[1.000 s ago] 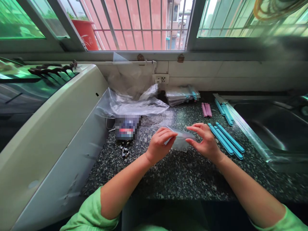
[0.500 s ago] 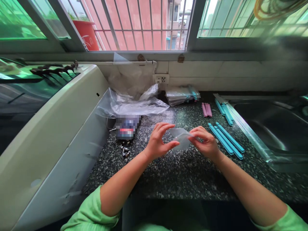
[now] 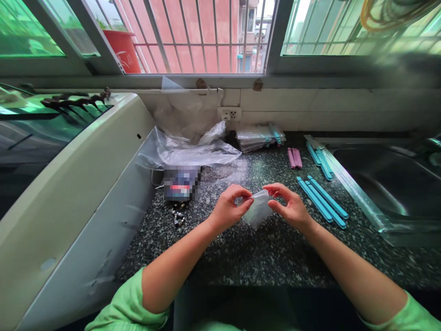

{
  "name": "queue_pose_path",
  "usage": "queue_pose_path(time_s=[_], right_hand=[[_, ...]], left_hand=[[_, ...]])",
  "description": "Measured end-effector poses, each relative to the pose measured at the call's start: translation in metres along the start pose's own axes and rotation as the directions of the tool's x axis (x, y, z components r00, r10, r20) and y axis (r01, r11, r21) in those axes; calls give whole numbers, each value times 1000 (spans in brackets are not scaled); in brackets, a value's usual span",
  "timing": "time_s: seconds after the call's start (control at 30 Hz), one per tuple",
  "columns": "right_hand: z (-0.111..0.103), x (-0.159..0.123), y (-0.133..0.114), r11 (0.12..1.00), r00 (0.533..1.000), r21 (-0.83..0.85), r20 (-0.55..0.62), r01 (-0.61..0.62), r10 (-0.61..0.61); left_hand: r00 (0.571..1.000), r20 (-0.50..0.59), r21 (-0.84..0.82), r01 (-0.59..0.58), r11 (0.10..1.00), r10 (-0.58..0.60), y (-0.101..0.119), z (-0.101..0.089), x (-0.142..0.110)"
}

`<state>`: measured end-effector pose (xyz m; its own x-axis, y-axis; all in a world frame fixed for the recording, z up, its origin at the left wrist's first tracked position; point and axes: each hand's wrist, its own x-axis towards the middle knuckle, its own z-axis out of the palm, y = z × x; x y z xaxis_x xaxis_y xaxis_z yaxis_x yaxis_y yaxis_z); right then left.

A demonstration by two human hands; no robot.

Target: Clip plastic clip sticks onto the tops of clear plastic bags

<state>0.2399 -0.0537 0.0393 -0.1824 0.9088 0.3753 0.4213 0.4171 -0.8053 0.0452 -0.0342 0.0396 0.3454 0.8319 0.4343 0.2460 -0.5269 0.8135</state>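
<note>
A small clear plastic bag (image 3: 257, 210) hangs over the counter between my two hands. My left hand (image 3: 231, 207) pinches its upper left edge between thumb and index finger. At the bag's right side my right hand (image 3: 289, 206) has thumb and fingers spread apart, the fingertips close to the upper right corner. Whether they touch the plastic I cannot tell. Right of my right hand lie several long blue sealing clips (image 3: 322, 202), with short pink clips (image 3: 295, 157) behind them.
More blue clips (image 3: 320, 161) lie beside the sink (image 3: 365, 184). A stack of clear bags (image 3: 258, 138) rests near the wall, and crumpled plastic sheeting (image 3: 196, 151) lies left of it. A blurred-out item (image 3: 181, 184) and a beaded bracelet (image 3: 179, 219) sit at the left.
My left hand has closed from a spread pose onto the bag's edge. My right hand has opened from its pinch. The bag now hangs lower and flatter.
</note>
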Motion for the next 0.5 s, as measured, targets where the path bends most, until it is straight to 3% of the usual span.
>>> queue_pose_path(time_s=[0.1,0.23,0.5], right_hand=[[3,-1,-3,999,1000,31,-22,7,-6],[6,-2,-2,998,996,64,-80,-19,24],[7,-2,-1,991,993,90,-54,-101,106]], left_hand=[[998,56,-24,14,1000,-12,1,2,-2],[995,35,-82,96,992,-94,0,4,-2],[947,-3,-417,290,862,-320,1,2,3]])
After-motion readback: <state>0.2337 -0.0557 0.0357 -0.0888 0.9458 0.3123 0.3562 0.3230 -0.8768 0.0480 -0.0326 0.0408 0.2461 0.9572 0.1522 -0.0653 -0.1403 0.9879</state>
